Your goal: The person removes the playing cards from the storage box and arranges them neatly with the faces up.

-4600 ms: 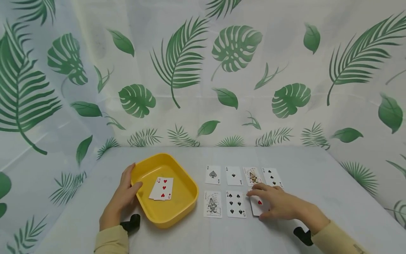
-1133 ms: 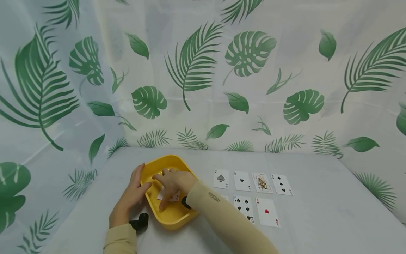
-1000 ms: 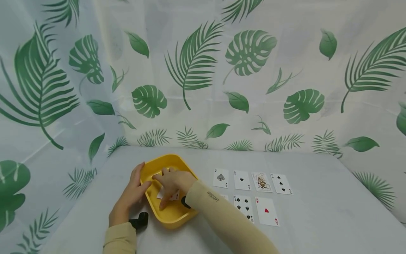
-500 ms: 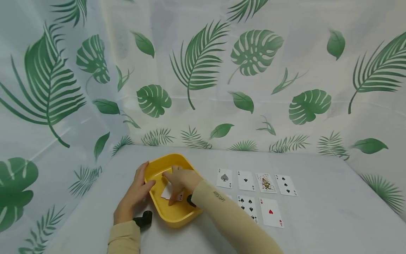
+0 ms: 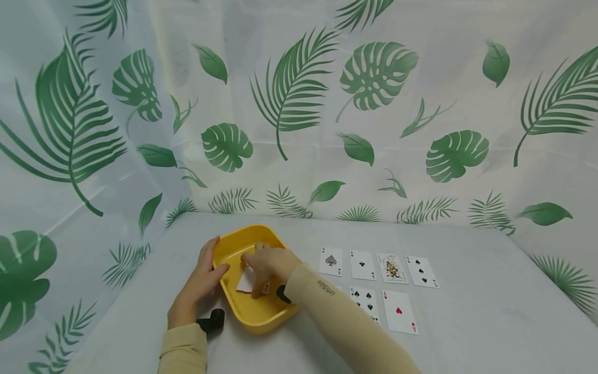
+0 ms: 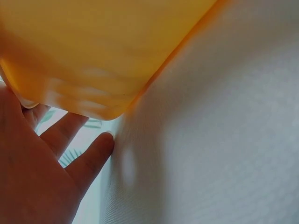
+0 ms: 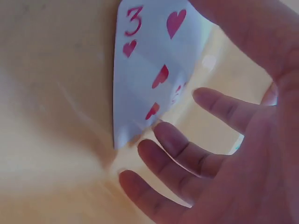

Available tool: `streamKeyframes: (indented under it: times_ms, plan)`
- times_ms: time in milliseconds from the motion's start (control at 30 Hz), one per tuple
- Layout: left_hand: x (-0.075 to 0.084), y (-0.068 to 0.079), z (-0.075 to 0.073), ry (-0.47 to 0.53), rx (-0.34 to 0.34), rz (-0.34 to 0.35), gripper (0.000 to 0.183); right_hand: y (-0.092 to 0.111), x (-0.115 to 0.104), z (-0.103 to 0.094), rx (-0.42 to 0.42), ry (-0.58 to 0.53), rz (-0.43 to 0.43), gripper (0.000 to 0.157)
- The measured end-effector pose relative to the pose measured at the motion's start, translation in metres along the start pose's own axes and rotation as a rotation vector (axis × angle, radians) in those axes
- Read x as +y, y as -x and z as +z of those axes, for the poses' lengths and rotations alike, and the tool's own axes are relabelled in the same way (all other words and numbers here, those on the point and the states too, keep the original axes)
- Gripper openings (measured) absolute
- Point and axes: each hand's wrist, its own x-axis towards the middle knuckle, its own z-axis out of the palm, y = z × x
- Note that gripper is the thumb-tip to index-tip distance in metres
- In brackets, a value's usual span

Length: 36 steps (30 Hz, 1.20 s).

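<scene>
My left hand grips the left side of a yellow tray. Its thumb lies over the rim; in the left wrist view several fingers run along the outer wall. My right hand is down inside the tray, spread over a playing card. In the right wrist view the card is the three of hearts. The thumb crosses its upper end, while the other fingertips lie by its edge with gaps between them. Part of the card is covered by the hand.
Right of the tray, face-up cards lie in two rows: ace of spades, ace of clubs, joker and five-index spade card behind; six of spades and ace of hearts in front. A sleeve covers another card.
Since the oldest frame my right hand has moved left from the front-row cards into the tray. Lately its thumb has shifted slightly over the card. The left hand keeps its grip.
</scene>
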Motion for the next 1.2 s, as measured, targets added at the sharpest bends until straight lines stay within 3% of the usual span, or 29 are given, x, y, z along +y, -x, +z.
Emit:
streamKeyframes:
  times_ms: [333,833,1000,1200]
  plan:
    - [0.001,0.000,0.004,-0.004,0.000,-0.012,0.080,0.007,0.007,-0.005,-0.008,-0.118,0.022,0.077]
    - [0.001,0.000,0.004,-0.017,-0.004,0.022,0.078,0.016,0.011,-0.018,0.085,0.021,-0.127,0.069]
    - [0.001,-0.001,0.004,-0.013,-0.011,0.007,0.078,0.028,0.014,-0.030,0.133,0.108,-0.177,0.067]
    - [0.003,0.001,0.002,-0.041,-0.003,-0.008,0.078,0.046,0.025,-0.039,0.175,0.127,-0.179,0.068]
